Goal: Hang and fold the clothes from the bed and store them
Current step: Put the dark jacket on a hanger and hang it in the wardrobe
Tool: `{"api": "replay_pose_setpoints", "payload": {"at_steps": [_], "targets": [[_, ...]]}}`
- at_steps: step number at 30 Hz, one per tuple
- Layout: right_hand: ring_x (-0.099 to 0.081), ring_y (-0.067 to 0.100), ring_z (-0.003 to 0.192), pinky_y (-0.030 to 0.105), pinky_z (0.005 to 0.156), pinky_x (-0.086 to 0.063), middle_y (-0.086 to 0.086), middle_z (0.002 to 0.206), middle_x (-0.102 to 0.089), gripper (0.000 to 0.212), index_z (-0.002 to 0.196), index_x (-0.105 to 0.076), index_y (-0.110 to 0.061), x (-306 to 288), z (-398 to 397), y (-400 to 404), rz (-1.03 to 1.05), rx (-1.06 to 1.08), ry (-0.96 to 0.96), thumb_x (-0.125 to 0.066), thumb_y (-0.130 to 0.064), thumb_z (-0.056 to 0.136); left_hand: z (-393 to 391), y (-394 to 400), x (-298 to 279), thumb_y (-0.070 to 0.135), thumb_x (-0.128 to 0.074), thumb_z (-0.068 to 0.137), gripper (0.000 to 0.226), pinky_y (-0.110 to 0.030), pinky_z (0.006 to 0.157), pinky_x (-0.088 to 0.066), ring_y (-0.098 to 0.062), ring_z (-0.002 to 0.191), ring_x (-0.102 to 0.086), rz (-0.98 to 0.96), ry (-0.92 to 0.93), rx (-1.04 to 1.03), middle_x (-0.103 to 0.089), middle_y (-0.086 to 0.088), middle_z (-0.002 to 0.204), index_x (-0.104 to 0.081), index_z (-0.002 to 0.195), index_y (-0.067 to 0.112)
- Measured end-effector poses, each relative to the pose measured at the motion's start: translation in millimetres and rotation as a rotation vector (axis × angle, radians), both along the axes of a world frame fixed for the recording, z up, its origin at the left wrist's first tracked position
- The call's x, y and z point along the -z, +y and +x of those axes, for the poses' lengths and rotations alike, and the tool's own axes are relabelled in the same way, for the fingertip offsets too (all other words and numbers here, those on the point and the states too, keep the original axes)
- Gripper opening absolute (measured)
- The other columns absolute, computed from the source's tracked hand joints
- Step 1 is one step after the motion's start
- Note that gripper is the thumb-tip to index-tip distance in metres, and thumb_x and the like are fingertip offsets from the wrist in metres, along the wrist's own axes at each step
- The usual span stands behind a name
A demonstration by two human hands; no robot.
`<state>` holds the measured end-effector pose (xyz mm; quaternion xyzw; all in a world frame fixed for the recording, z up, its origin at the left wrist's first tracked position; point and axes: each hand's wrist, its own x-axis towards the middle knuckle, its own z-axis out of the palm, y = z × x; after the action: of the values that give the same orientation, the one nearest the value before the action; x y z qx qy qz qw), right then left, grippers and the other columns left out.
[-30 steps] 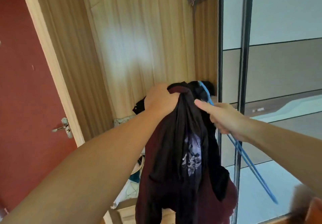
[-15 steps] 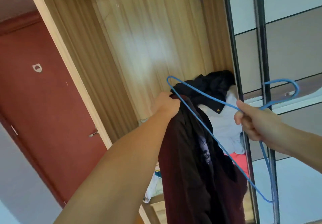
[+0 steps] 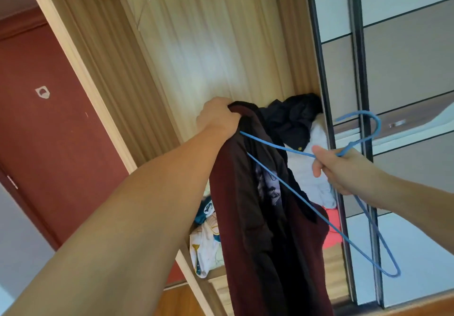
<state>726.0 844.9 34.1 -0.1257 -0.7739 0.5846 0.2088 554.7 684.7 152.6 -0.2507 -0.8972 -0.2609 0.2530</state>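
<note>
Left hand (image 3: 217, 116) is held up in front of the open wardrobe (image 3: 196, 57), fingers clenched around the bunched top edge of the dark maroon garment (image 3: 253, 217). The rest of the cloth hangs straight down. Holding it high likely keeps the body of the garment clear so the hanger can go in from the side.

Right hand (image 3: 341, 168) is closed around the blue wire hanger (image 3: 294, 193), gripping near the neck below the hook. The hook points up and right, in front of the sliding door (image 3: 405, 70). One hanger shoulder reaches across to the garment's top, right at the left hand; looks like it is being threaded into the neck or shoulder, though I cannot tell if the tip is actually inside the cloth.

So neither hand is free: left holds the garment, right holds the hanger.

A pile of clothes (image 3: 299, 129) sits on the wardrobe shelf behind the garment: black piece on top, white and red ones below, a patterned one lower left. A red door (image 3: 49, 131) stands to the left.

Judgement: hanging step, garment not yet seated on the hanger.
</note>
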Motion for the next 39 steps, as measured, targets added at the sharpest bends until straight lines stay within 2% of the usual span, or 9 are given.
{"api": "replay_pose_setpoints", "payload": {"at_steps": [11, 18, 22, 25, 29, 32, 34, 37, 39], "targets": [[-0.015, 0.014, 0.038, 0.020, 0.038, -0.014, -0.002, 0.047, -0.022, 0.040, 0.070, -0.047, -0.013, -39, -18, -38, -0.171, 0.000, 0.035, -0.040, -0.036, 0.101, 47, 14, -2, 0.029, -0.053, 0.088, 0.020, -0.034, 0.076, -0.024, -0.016, 0.077, -0.047, -0.537, 0.468, 0.205, -0.052, 0.010, 0.075, -0.048, 0.069, 0.028], [-0.018, 0.011, 0.037, 0.023, 0.039, -0.014, -0.005, 0.044, -0.023, 0.037, 0.068, -0.046, -0.015, -39, -7, -27, -0.234, 0.018, 0.115, -0.044, -0.033, 0.100, 44, -8, -4, 0.027, -0.054, 0.091, 0.005, -0.027, 0.064, -0.036, -0.015, 0.079, -0.054, -0.586, 0.160, 0.481, -0.055, 0.011, 0.078, -0.052, 0.089, 0.030], [-0.018, 0.011, 0.034, 0.020, 0.037, -0.013, -0.007, 0.039, -0.024, 0.040, 0.063, -0.044, -0.016, -39, 2, -19, -0.202, -0.036, 0.148, -0.047, -0.033, 0.099, 59, 0, 1, 0.043, -0.061, 0.089, 0.018, -0.022, 0.059, -0.034, -0.007, 0.069, -0.050, -0.636, 0.183, 0.588, -0.052, 0.014, 0.074, -0.046, 0.083, 0.037], [-0.017, 0.012, 0.036, 0.020, 0.039, -0.013, -0.006, 0.040, -0.023, 0.040, 0.060, -0.044, -0.017, -38, 6, -8, -0.153, -0.010, 0.134, -0.051, -0.032, 0.096, 65, 14, 8, 0.051, -0.056, 0.091, 0.036, -0.033, 0.068, -0.040, -0.017, 0.077, -0.054, -0.661, 0.233, 0.590, -0.062, 0.002, 0.084, -0.060, 0.097, 0.016], [-0.041, 0.014, 0.053, 0.029, 0.053, -0.036, -0.003, 0.061, -0.046, 0.023, 0.083, -0.057, -0.016, -37, 7, 9, 0.163, 0.274, 0.179, -0.061, -0.038, 0.087, 66, 29, 20, 0.049, -0.052, 0.094, 0.040, -0.034, 0.063, -0.033, -0.019, 0.075, -0.051, -0.628, 0.309, 0.558, -0.056, 0.001, 0.078, -0.062, 0.095, 0.010], [-0.052, 0.021, 0.096, 0.031, 0.083, -0.042, 0.005, 0.107, -0.051, 0.048, 0.115, -0.054, -0.012, -20, 13, 17, 0.685, 0.482, 0.387, -0.067, -0.043, 0.080, 60, 36, 26, 0.047, -0.053, 0.095, 0.038, -0.035, 0.064, -0.036, -0.025, 0.077, -0.055, -0.579, 0.315, 0.535, -0.057, -0.001, 0.077, -0.062, 0.091, 0.010], [-0.051, 0.021, 0.091, 0.034, 0.077, -0.043, 0.005, 0.100, -0.053, 0.038, 0.103, -0.058, -0.012, 6, 23, 13, 0.976, 0.390, 0.515, -0.064, -0.041, 0.079, 53, 36, 26, 0.047, -0.053, 0.094, 0.039, -0.036, 0.066, -0.038, -0.031, 0.083, -0.057, -0.558, 0.330, 0.485, -0.062, -0.008, 0.083, -0.061, 0.090, 0.009], [-0.051, 0.016, 0.067, 0.028, 0.058, -0.040, -0.009, 0.075, -0.049, 0.025, 0.079, -0.052, -0.023, 61, 28, 3, 1.137, 0.178, 0.176, -0.052, -0.048, 0.085, 47, 34, 21, 0.050, -0.050, 0.095, 0.041, -0.034, 0.068, -0.038, -0.031, 0.088, -0.057, -0.533, 0.353, 0.408, -0.064, -0.009, 0.089, -0.061, 0.096, 0.010], [-0.052, 0.019, 0.072, 0.030, 0.061, -0.041, -0.008, 0.084, -0.048, 0.028, 0.086, -0.046, -0.024, 93, 18, 6, 0.993, 0.242, -0.080, -0.058, -0.049, 0.084, 48, 30, 14, 0.052, -0.049, 0.094, 0.039, -0.034, 0.069, -0.038, -0.029, 0.086, -0.055, -0.499, 0.368, 0.389, -0.060, -0.006, 0.087, -0.055, 0.088, 0.014]]}}
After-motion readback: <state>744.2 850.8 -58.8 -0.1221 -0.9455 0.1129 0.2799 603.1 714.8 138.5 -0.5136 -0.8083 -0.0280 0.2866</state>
